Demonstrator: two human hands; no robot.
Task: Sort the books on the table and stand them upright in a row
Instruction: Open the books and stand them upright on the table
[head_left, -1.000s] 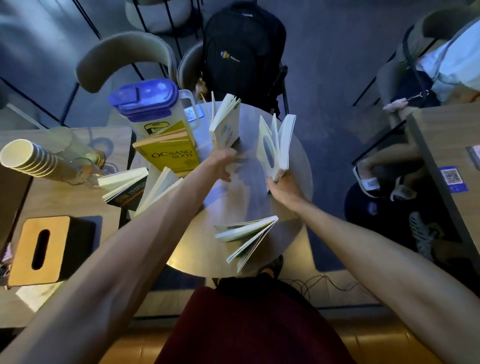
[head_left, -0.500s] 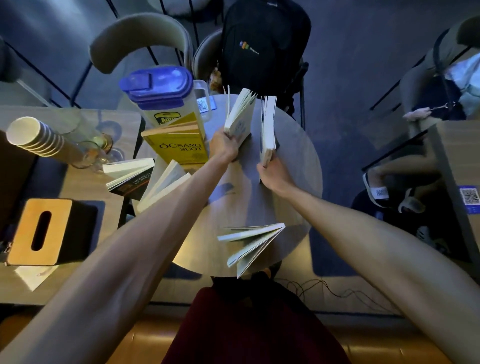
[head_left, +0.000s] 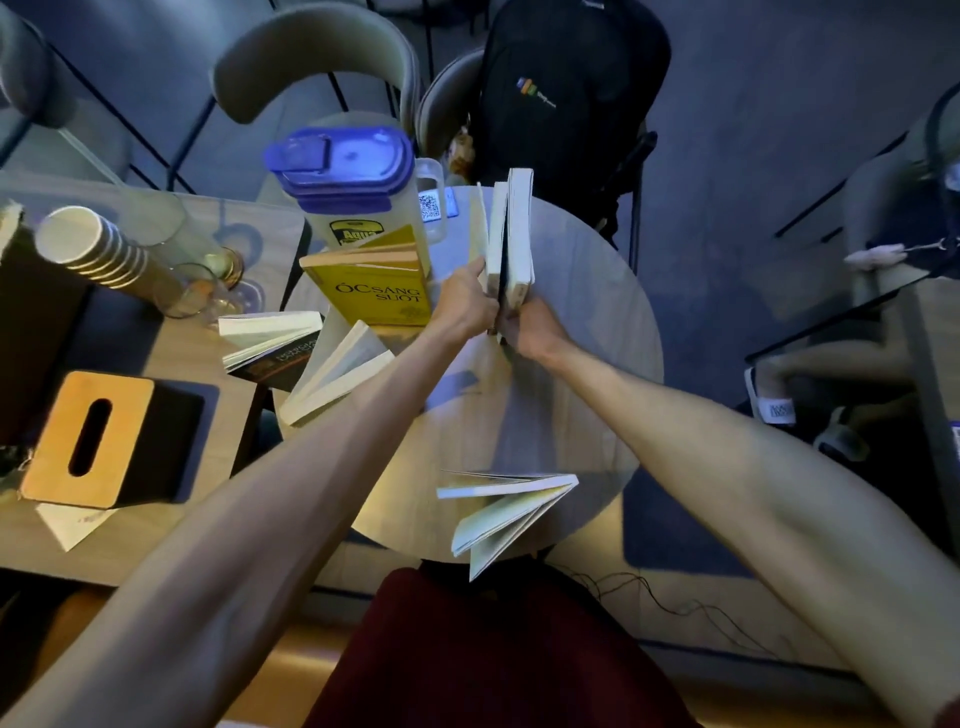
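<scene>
Round table: fingers flank books.

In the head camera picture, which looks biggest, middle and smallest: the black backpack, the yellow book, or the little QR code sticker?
1. Black backpack, biggest, even though it is farther away.
2. Yellow book, middle.
3. QR code sticker, clearly smallest.

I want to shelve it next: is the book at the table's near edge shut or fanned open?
Fanned open: the book shows covers and pages splayed apart.
</scene>
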